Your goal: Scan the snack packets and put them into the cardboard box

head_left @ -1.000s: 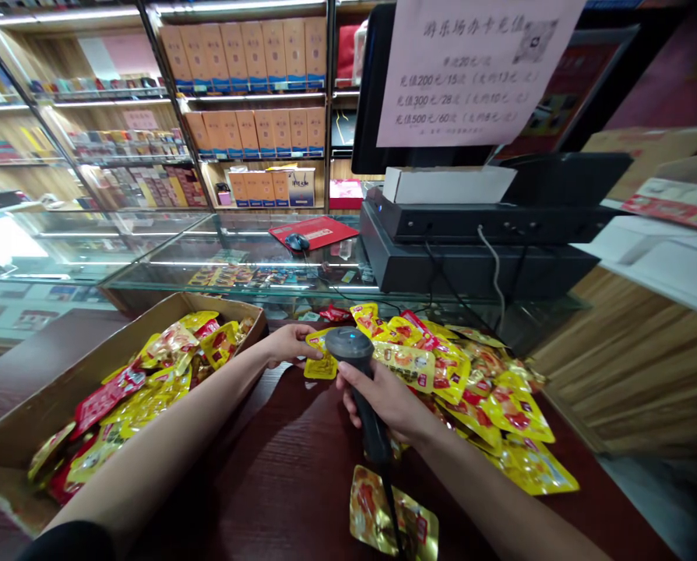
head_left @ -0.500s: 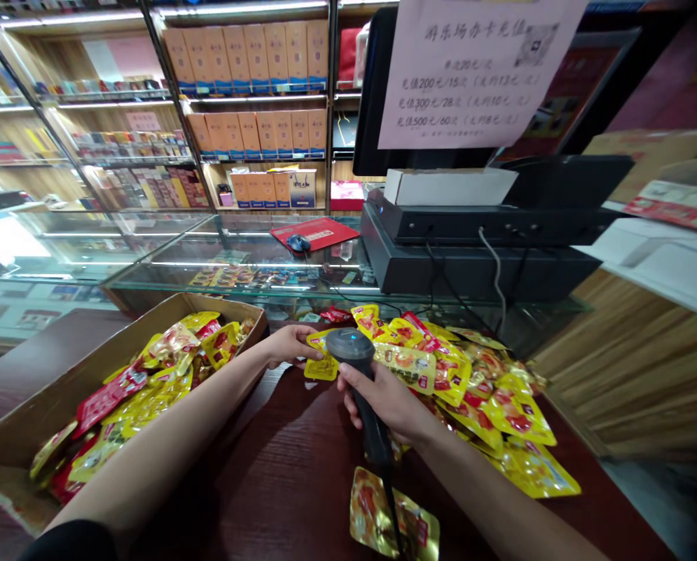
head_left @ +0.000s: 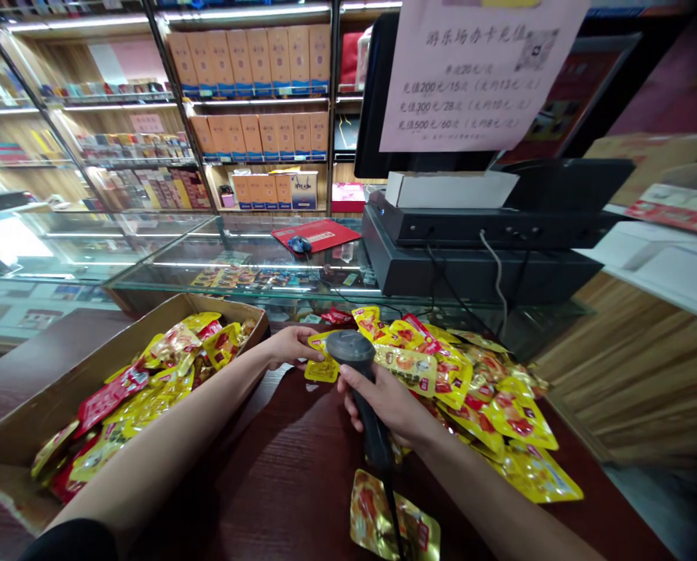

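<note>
My right hand [head_left: 386, 397] is wrapped round the handle of a black barcode scanner [head_left: 357, 351], whose head sits over the right part of a yellow snack packet [head_left: 321, 369]. That packet is pinched by its left edge in my left hand [head_left: 293, 347], just above the dark red tabletop [head_left: 290, 467]. To the right of the scanner lies a loose pile of yellow, red and gold snack packets [head_left: 456, 374]. A gold packet [head_left: 395, 514] lies near the front, with the scanner's cable running across it.
A cardboard box [head_left: 255, 319] with several packets inside stands at the left. Behind the tabletop is a glass counter [head_left: 237, 241] with a mouse [head_left: 299, 244] on a red mat [head_left: 330, 234]. A cash register with a monitor [head_left: 377, 101] stands at the back right.
Both hands, the packet and the scanner stay almost where they were. The blue light on top of the scanner head no longer shows.
</note>
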`<state>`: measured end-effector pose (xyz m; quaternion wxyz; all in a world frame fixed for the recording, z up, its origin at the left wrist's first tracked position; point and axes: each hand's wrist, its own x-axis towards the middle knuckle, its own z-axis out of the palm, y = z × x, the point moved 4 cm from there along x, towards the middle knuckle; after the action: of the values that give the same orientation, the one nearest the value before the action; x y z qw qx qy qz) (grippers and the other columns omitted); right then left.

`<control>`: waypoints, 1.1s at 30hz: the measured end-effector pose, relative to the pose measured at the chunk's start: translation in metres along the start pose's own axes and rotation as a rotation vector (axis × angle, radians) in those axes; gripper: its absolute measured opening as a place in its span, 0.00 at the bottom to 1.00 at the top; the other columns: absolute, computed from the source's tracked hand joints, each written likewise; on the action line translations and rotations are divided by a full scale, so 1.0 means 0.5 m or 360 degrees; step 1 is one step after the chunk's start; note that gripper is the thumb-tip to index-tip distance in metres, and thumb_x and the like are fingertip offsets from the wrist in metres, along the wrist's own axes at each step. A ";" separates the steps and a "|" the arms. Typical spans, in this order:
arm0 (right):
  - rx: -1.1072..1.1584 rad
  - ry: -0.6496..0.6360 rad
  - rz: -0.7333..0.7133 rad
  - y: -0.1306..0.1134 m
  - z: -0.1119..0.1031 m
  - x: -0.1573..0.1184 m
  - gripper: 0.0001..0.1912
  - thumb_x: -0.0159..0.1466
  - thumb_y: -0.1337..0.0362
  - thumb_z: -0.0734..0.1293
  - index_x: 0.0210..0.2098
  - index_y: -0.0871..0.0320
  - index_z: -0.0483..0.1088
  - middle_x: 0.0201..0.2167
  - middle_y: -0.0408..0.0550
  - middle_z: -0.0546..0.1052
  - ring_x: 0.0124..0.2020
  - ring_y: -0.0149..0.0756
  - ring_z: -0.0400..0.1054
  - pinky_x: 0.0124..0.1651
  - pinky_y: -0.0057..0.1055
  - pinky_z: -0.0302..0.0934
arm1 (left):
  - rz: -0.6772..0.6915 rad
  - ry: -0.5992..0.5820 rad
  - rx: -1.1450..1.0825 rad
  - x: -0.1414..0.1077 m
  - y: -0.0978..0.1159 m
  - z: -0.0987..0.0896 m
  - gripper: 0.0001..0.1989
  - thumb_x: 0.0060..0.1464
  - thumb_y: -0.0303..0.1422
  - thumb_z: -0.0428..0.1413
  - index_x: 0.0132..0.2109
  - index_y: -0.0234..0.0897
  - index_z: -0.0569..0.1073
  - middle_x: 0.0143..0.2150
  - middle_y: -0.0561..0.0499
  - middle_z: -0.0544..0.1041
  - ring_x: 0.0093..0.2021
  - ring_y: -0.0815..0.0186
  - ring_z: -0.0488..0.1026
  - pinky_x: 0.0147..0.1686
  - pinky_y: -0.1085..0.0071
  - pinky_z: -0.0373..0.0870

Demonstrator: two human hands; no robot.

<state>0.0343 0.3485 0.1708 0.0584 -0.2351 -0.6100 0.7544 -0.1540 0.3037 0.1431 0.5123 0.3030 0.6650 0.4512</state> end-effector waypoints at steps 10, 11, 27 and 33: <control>-0.0012 -0.0042 -0.0086 -0.025 0.033 -0.013 0.20 0.60 0.47 0.65 0.32 0.59 0.63 0.15 0.37 0.68 0.14 0.25 0.61 0.18 0.22 0.57 | 0.0214 0.0164 0.0023 -0.051 0.058 -0.029 0.22 0.33 0.34 0.68 0.39 0.36 0.73 0.35 0.51 0.77 0.32 0.68 0.74 0.27 0.77 0.65; -0.0013 -0.0057 -0.0097 -0.031 0.042 -0.011 0.20 0.60 0.47 0.65 0.32 0.59 0.62 0.15 0.37 0.68 0.13 0.25 0.60 0.17 0.22 0.57 | 0.0237 0.0202 0.0032 -0.071 0.069 -0.044 0.22 0.33 0.35 0.68 0.40 0.36 0.73 0.36 0.50 0.78 0.33 0.68 0.74 0.28 0.77 0.65; 0.0142 -0.0491 -0.0220 -0.103 0.285 0.029 0.23 0.55 0.46 0.69 0.34 0.58 0.62 0.18 0.36 0.68 0.14 0.24 0.61 0.17 0.23 0.58 | 0.0687 0.1199 0.0385 -0.396 0.148 -0.352 0.28 0.31 0.42 0.69 0.42 0.35 0.74 0.30 0.51 0.77 0.27 0.69 0.72 0.28 0.75 0.68; 0.0007 -0.0284 -0.0148 -0.069 0.194 0.009 0.21 0.58 0.45 0.66 0.31 0.58 0.63 0.15 0.37 0.67 0.12 0.25 0.61 0.16 0.21 0.54 | 0.0736 0.0744 0.0430 -0.240 0.115 -0.207 0.22 0.38 0.42 0.66 0.40 0.34 0.74 0.31 0.51 0.77 0.31 0.67 0.73 0.33 0.73 0.69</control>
<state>-0.0178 0.2723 0.2162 0.0394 -0.1382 -0.6215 0.7701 -0.2210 0.1932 0.2514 0.1859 0.3990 0.7317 0.5204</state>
